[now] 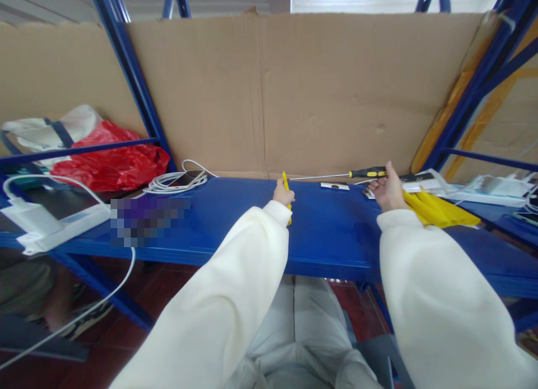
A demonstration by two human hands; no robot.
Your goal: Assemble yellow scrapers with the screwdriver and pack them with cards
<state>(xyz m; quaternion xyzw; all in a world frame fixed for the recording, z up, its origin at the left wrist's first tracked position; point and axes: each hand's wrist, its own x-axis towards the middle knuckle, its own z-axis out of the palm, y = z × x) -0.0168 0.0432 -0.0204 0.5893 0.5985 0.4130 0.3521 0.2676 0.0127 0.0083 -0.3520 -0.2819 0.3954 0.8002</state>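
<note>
My left hand point(284, 193) is closed around a slim yellow object point(286, 180), which sticks out above and below the fist; its exact kind is hard to make out. My right hand point(387, 190) grips the butt end of a screwdriver point(365, 172) with a black and yellow handle. The screwdriver's long metal shaft points left, and its tip reaches close to the yellow object. Below the shaft, a small white and dark flat piece point(335, 186) lies on the blue tabletop point(332, 226). Yellow cloth or plastic point(439, 208) lies just right of my right hand.
At the left are a white power strip point(71, 229), a coiled white cable point(174, 183) and a red plastic bag point(113, 159). A cardboard panel point(336, 92) stands along the back between blue posts. White chargers and cables point(500, 187) lie at the right. A person's leg shows at lower left.
</note>
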